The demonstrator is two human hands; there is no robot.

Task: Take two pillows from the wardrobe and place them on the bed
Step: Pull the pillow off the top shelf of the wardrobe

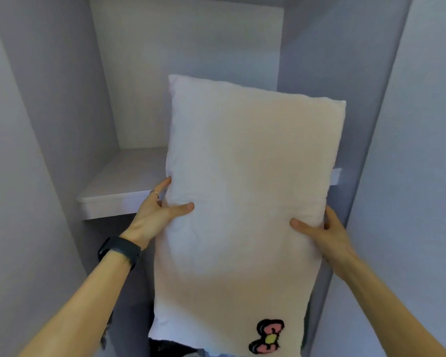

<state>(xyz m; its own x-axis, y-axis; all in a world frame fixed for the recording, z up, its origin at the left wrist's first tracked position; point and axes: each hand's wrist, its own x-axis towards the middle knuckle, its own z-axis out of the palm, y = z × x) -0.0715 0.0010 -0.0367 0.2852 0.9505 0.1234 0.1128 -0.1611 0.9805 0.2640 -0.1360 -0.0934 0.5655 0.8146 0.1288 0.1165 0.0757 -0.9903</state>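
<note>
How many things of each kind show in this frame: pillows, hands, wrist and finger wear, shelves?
Pillows: 1, the pillow, held up in front of the wardrobe
Hands: 2, left hand and right hand, both gripping its sides
Watch: 1, the black watch on the left wrist
Ring: 1, the ring on a left finger
Shelves: 1, the shelf
Total: 6

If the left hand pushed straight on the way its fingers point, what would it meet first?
The left hand already grips the pillow; past it, probably the wardrobe's back wall above the shelf, though depth is unclear.
</note>
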